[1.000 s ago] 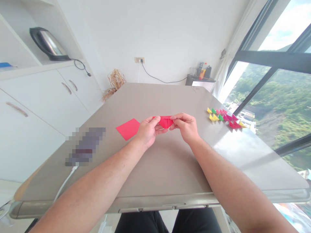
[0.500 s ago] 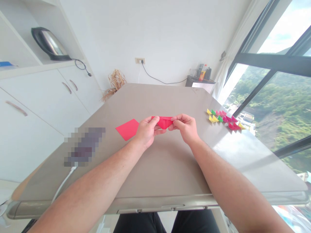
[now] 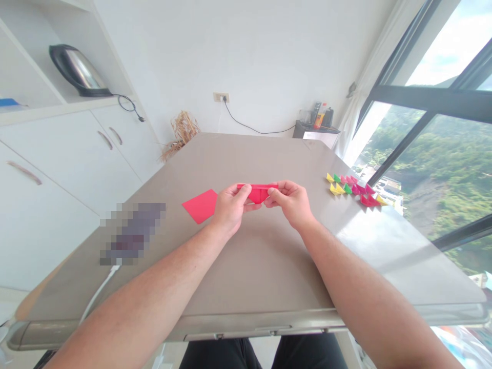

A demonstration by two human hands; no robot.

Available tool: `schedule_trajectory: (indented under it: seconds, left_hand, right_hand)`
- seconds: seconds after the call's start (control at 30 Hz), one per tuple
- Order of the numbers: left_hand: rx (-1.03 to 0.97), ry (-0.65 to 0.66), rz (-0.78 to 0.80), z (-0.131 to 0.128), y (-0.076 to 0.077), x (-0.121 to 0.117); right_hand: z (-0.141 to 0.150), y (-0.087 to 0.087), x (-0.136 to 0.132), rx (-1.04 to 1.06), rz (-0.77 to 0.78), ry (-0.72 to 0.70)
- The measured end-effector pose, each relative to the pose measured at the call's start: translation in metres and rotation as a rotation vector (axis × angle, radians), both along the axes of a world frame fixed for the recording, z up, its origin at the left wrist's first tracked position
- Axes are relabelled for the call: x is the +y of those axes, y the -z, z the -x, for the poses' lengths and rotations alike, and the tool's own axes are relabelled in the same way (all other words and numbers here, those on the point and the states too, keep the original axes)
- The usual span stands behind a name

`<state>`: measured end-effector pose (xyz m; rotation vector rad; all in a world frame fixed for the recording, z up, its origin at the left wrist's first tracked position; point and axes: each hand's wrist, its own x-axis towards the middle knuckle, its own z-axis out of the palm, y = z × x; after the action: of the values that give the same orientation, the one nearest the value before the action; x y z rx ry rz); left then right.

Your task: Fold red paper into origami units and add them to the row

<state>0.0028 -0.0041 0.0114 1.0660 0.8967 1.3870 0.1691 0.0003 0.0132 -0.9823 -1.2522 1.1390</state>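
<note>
Between my two hands is a red folded paper point(image 3: 257, 195), held above the middle of the table with its long straight edge at the top. My left hand point(image 3: 232, 206) pinches its left end, thumb on the near face and fingers behind and below. At the right end, my right hand point(image 3: 291, 201) grips it between thumb and fingers, the thumb pressing near the top strip. A flat red sheet of paper point(image 3: 200, 206) lies on the table just left of my left hand, partly covered by it.
Several small folded paper boats point(image 3: 353, 188) in yellow, green, pink and red stand on the table point(image 3: 261, 159) at the right. A blurred-out object point(image 3: 134, 231) with a white cable point(image 3: 99, 292) lies at the left. A window point(image 3: 442, 133) borders the right side.
My right thumb and fingers have shifted slightly left along the folded paper, and more of its top right corner shows. My left hand keeps its hold.
</note>
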Motion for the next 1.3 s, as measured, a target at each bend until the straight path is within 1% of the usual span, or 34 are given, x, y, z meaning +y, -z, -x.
schedule_trajectory:
  seconds: [0.3, 0.53, 0.73, 0.9, 1.13, 1.3]
  left_hand:
    - [0.023, -0.005, -0.024, 0.0014, -0.0008, -0.0013]
    - [0.048, 0.012, -0.019, 0.0037, 0.0015, -0.0007]
    - [0.084, 0.033, -0.028, 0.0026, -0.0002, -0.0019]
    - [0.084, 0.06, -0.034, 0.0023, 0.0001, -0.0025]
    - [0.085, 0.109, -0.051, 0.0042, 0.0005, -0.0018]
    - [0.067, 0.147, -0.046, 0.0055, 0.0012, -0.0004]
  right_hand:
    - [-0.0006, -0.0031, -0.0014, 0.062, 0.051, -0.056]
    - [0.0007, -0.0032, -0.0031, 0.019, 0.051, -0.079]
    - [-0.0006, -0.0008, -0.0023, -0.041, 0.032, -0.076]
    - [-0.001, -0.0008, -0.0014, -0.023, 0.014, -0.095]
    - [-0.0017, -0.0053, -0.0032, -0.02, 0.021, -0.105]
    - [-0.0034, -0.0045, -0.0028, -0.021, 0.014, -0.119]
